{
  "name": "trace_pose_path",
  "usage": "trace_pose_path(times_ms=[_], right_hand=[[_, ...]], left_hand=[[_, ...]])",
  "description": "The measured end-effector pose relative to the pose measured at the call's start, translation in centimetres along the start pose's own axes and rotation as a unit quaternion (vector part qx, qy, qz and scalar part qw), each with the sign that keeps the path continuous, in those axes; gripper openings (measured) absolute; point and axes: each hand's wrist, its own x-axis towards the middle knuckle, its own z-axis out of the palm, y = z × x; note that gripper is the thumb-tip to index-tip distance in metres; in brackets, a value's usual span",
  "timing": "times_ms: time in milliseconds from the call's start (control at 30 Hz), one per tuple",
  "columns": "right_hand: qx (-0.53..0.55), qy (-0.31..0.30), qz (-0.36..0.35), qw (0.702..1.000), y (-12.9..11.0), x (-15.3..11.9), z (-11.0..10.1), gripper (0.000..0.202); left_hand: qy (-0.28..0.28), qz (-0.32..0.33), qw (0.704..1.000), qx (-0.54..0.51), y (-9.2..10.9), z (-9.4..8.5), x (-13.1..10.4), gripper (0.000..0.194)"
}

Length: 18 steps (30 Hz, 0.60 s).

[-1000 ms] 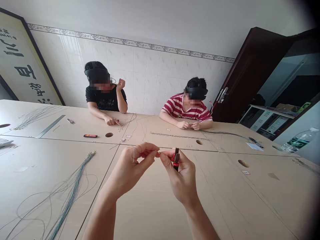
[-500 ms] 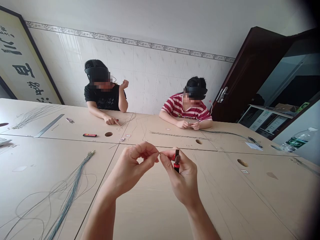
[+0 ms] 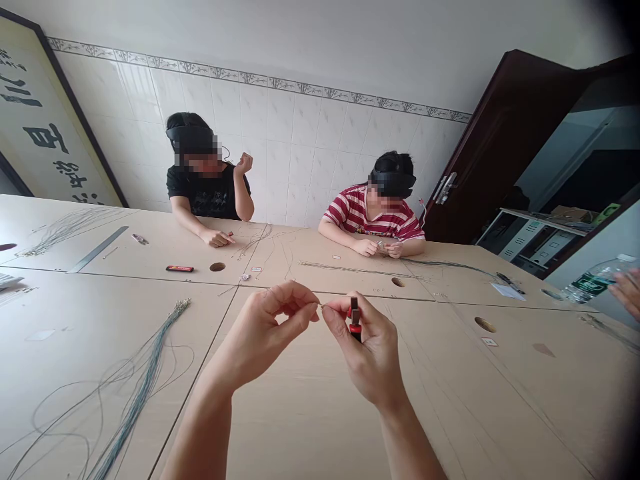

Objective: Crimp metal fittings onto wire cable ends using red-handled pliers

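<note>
My left hand (image 3: 273,330) is raised over the table, thumb and forefinger pinched on a tiny piece (image 3: 321,307) too small to make out. Close against it, my right hand (image 3: 367,343) pinches at the same piece with thumb and forefinger. Red-and-black pliers (image 3: 355,320) sit in the curled fingers of my right hand, jaws pointing up. To the left of my hands, a bundle of grey-blue cords (image 3: 150,373) with small metallic ends lies on the table (image 3: 300,427).
Across the table sit a person in black (image 3: 207,193) and a person in a striped shirt (image 3: 373,207). A red-black packet (image 3: 179,269), metal ruler (image 3: 100,248) and round holes lie beyond my hands. At right, another person's hand is beside a bottle (image 3: 595,280).
Another person's hand has come into view at the right edge by the bottle. My two hands have barely moved; the fingertips are slightly further apart.
</note>
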Motion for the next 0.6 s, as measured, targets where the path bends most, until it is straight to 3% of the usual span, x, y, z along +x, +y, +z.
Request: trace_pose_path(times_ms=[600], right_hand=[[0.002,0.027,-0.027,0.999,-0.18,-0.11,0.16,0.018]], left_hand=[[0.012,-0.023,0.999,0.019,0.37,0.79,0.14,0.013]])
